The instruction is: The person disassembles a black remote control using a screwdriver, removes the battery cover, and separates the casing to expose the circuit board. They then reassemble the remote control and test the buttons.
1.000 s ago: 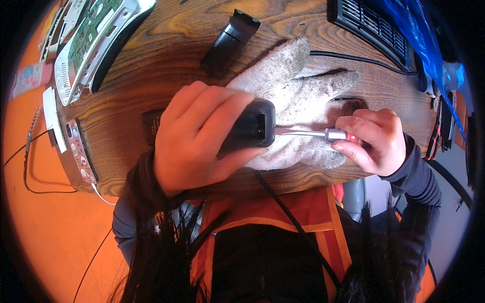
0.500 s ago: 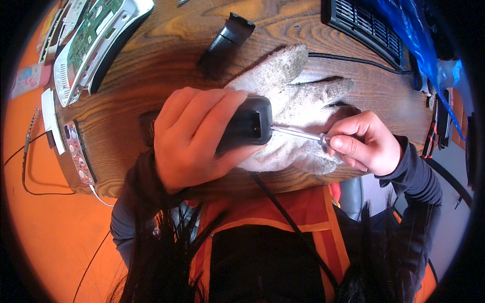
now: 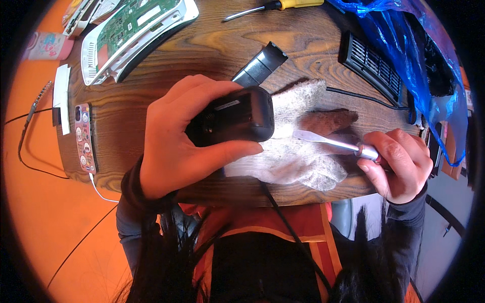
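My left hand (image 3: 169, 139) is wrapped round a black plastic device with a rounded end (image 3: 235, 121), thumb along its near side and fingers on its far side. A small pale label shows on its upper face. In my right hand (image 3: 404, 164) is a flat-blade screwdriver (image 3: 331, 142), gripped by its handle. The blade points left, its tip a short way from the device. Beneath both lies a soiled white knit glove (image 3: 283, 164), partly covered by the device. A loose black plastic cover (image 3: 261, 65) rests on the table just beyond my left hand.
A white housing with a green circuit board (image 3: 144, 25) sits far left, and a phone in a stickered case (image 3: 85, 139) near the left edge. Another screwdriver, yellow-handled (image 3: 298, 3), lies at the back. A black slotted panel (image 3: 371, 70) and blue plastic bag (image 3: 399, 50) occupy the right.
My right hand has drawn the screwdriver rightward, away from the device's end. The left hand has turned the device, so its end opening no longer shows. The view has shifted slightly.
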{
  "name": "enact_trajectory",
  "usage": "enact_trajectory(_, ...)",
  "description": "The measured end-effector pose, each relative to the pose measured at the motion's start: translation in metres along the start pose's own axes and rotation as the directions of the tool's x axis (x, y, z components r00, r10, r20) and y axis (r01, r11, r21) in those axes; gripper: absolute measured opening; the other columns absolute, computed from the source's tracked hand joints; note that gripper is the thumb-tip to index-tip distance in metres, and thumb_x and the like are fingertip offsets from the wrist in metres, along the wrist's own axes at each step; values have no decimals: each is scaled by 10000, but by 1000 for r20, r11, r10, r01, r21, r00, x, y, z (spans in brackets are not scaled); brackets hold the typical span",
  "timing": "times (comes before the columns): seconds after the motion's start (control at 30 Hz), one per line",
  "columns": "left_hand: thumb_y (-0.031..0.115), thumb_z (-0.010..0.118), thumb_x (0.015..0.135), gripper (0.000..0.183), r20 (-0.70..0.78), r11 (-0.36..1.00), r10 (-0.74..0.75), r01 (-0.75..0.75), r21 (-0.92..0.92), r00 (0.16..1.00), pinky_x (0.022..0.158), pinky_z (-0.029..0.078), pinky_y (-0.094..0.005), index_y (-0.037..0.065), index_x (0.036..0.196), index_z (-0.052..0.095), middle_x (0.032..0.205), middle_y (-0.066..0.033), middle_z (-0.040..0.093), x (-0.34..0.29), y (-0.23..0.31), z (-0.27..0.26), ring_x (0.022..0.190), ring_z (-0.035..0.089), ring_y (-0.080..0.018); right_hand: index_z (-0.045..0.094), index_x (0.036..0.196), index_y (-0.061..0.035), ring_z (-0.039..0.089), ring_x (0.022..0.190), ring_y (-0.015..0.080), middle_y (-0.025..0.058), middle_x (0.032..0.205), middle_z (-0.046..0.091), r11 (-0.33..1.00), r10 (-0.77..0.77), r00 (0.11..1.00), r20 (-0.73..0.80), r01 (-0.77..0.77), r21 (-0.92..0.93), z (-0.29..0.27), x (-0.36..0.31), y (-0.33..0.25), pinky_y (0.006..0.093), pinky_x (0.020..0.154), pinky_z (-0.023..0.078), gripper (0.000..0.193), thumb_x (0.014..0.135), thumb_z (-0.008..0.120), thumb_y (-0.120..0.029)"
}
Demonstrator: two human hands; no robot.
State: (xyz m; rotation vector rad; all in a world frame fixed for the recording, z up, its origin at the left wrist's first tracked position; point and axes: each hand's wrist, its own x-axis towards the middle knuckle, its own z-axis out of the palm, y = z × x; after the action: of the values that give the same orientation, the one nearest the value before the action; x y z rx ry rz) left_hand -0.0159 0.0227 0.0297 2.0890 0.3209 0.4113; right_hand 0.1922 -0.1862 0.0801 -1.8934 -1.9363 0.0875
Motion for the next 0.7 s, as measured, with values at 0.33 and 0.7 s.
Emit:
enact_trajectory(0.33, 220, 801, 542, 559, 26, 995, 76, -78, 56, 997, 713, 431, -280, -18, 1005, 596, 878, -103, 596, -2, -1, 1, 792, 571, -207, 623, 821, -1, 523, 463, 168, 48, 595, 526, 999, -34, 999, 31, 34, 3, 7, 9, -8, 277, 420, 409, 263, 664, 738, -179)
enact_trajectory(0.7, 295, 790, 570, 582, 170, 928, 262, -296, 225, 950, 706, 410, -363, 31, 1028, 546, 903, -109, 559, -4, -13, 14, 791, 531, -284, 587, 825, -21, 477, 457, 137, 15, 594, 434, 906, -337, 929, 153, 364, -215, 15, 11, 9, 269, 401, 396, 248, 690, 700, -196)
